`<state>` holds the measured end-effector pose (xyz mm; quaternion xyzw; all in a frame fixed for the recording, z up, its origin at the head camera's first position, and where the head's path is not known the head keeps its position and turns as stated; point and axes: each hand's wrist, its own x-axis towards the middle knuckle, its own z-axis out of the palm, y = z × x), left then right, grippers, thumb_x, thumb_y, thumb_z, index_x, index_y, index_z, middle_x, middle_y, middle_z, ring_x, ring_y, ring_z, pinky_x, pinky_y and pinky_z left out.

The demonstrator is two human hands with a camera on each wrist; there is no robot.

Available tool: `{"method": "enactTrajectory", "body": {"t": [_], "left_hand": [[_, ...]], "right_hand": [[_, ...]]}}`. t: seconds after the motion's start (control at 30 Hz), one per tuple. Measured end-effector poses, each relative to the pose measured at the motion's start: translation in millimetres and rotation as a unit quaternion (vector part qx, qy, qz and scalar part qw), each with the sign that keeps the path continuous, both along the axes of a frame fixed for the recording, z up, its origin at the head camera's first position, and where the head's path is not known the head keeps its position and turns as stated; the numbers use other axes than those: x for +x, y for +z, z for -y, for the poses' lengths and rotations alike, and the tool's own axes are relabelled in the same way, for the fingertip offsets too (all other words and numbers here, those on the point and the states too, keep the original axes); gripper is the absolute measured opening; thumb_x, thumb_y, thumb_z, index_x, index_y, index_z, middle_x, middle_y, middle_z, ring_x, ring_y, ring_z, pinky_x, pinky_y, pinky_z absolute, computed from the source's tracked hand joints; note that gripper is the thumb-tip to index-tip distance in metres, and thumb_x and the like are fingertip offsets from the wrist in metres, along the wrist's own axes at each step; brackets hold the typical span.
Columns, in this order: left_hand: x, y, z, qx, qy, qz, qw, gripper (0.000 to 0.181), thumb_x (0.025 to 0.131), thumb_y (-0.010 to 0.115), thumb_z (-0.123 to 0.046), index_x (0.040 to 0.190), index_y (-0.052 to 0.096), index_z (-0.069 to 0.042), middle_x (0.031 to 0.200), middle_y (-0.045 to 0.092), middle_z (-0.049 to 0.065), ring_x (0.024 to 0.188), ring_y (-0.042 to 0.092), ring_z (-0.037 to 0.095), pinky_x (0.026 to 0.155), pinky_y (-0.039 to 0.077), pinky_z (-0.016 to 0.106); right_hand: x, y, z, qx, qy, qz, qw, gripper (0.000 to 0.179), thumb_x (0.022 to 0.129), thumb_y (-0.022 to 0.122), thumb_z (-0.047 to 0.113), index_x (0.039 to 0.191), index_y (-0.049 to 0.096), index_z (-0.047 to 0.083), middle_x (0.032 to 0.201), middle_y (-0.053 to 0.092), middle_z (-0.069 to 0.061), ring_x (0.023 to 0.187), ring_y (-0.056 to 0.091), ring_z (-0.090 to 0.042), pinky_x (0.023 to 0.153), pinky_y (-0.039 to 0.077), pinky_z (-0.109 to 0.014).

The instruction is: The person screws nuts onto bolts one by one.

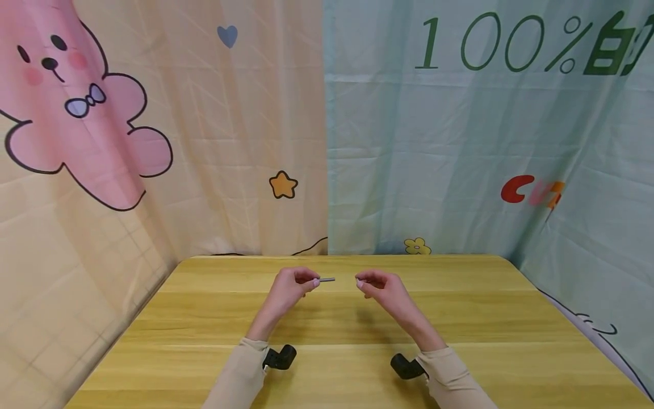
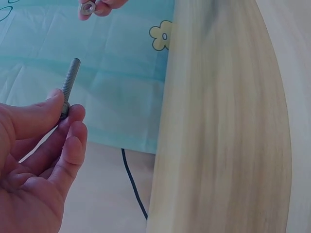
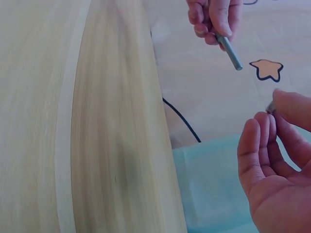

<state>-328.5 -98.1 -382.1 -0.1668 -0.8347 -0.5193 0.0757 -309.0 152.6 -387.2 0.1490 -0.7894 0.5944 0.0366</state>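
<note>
A grey threaded bolt (image 2: 71, 80) is pinched at its head end between the thumb and fingers of my left hand (image 1: 293, 287). Its shank points toward my right hand (image 1: 380, 288). Between thumb and fingertips that hand pinches a small metal nut (image 2: 88, 8), whose hole shows in the left wrist view. In the right wrist view the nut (image 3: 270, 107) is mostly covered by the thumb. A gap separates the bolt's tip from the nut, and both hands are raised above the table.
The wooden table (image 1: 337, 369) spreads beneath both hands. Printed curtains (image 1: 245, 125) hang behind its far edge and along the sides. Black wrist mounts (image 1: 280, 358) stick out inward from both sleeves.
</note>
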Motion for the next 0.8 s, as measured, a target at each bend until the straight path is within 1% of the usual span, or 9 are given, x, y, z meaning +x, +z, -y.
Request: {"method": "enactTrajectory", "body": {"t": [0.17, 0.27, 0.4, 0.47, 0.57, 0.67, 0.8], "left_hand": [[3.7, 4.5, -2.2, 0.001, 0.003, -0.008, 1.0, 0.005, 0.091, 0.07, -0.008, 0.094, 0.074, -0.008, 0.084, 0.067, 0.002, 0.075, 0.058, 0.019, 0.064, 0.052, 0.032], [5.8, 7.5, -3.2, 0.004, 0.004, -0.015, 0.9999, 0.005, 0.091, 0.071, -0.008, 0.094, 0.074, -0.008, 0.083, 0.067, 0.002, 0.075, 0.059, 0.021, 0.064, 0.051, 0.032], [7.1, 10.5, -4.2, 0.013, 0.003, -0.025, 0.9996, 0.006, 0.091, 0.071, -0.008, 0.095, 0.075, -0.007, 0.084, 0.068, 0.002, 0.076, 0.06, 0.024, 0.064, 0.051, 0.032], [8.2, 12.4, -5.0, 0.017, 0.003, -0.027, 0.9995, 0.007, 0.091, 0.071, -0.008, 0.096, 0.075, -0.007, 0.085, 0.068, 0.002, 0.076, 0.061, 0.025, 0.064, 0.052, 0.032], [9.9, 14.9, -6.1, 0.019, 0.002, -0.03, 0.9994, 0.007, 0.091, 0.071, -0.009, 0.097, 0.075, -0.007, 0.086, 0.068, 0.002, 0.076, 0.06, 0.022, 0.064, 0.052, 0.032], [11.8, 17.6, -7.2, 0.021, 0.003, -0.027, 0.9994, 0.008, 0.091, 0.071, -0.008, 0.098, 0.075, -0.007, 0.086, 0.068, 0.002, 0.076, 0.061, 0.022, 0.065, 0.052, 0.032], [12.7, 20.2, -8.4, 0.024, 0.003, -0.029, 0.9993, 0.008, 0.091, 0.071, -0.008, 0.098, 0.075, -0.007, 0.087, 0.068, 0.002, 0.078, 0.061, 0.027, 0.065, 0.052, 0.032]], "right_hand": [[-2.9, -1.3, 3.6, -0.042, -0.013, 0.017, 0.9989, 0.023, 0.096, 0.065, 0.007, 0.116, 0.065, -0.004, 0.107, 0.065, -0.017, 0.09, 0.061, -0.022, 0.087, 0.052, -0.045], [-4.0, -0.6, 4.8, -0.062, -0.018, 0.023, 0.9977, 0.023, 0.096, 0.065, 0.008, 0.116, 0.066, -0.004, 0.104, 0.065, -0.014, 0.09, 0.061, -0.022, 0.085, 0.053, -0.038], [-2.2, 1.4, 5.8, -0.087, -0.017, 0.022, 0.9958, 0.026, 0.095, 0.067, 0.012, 0.117, 0.066, -0.002, 0.106, 0.065, -0.013, 0.093, 0.061, -0.021, 0.085, 0.053, -0.03], [-1.4, 1.9, 6.4, -0.094, -0.014, 0.019, 0.9953, 0.028, 0.095, 0.068, 0.013, 0.118, 0.065, -0.001, 0.108, 0.064, -0.014, 0.095, 0.061, -0.022, 0.086, 0.053, -0.03], [-1.2, 2.1, 7.5, -0.104, -0.012, 0.015, 0.9944, 0.028, 0.094, 0.068, 0.013, 0.118, 0.065, -0.002, 0.11, 0.064, -0.015, 0.096, 0.062, -0.023, 0.087, 0.053, -0.031], [-1.6, 2.9, 8.7, -0.111, -0.012, 0.017, 0.9936, 0.028, 0.093, 0.069, 0.011, 0.118, 0.065, -0.002, 0.111, 0.064, -0.014, 0.097, 0.063, -0.023, 0.088, 0.053, -0.031], [-1.9, 4.4, 10.9, -0.124, -0.013, 0.018, 0.9921, 0.027, 0.093, 0.068, 0.006, 0.117, 0.065, -0.003, 0.111, 0.065, -0.013, 0.097, 0.064, -0.022, 0.088, 0.053, -0.03]]}}
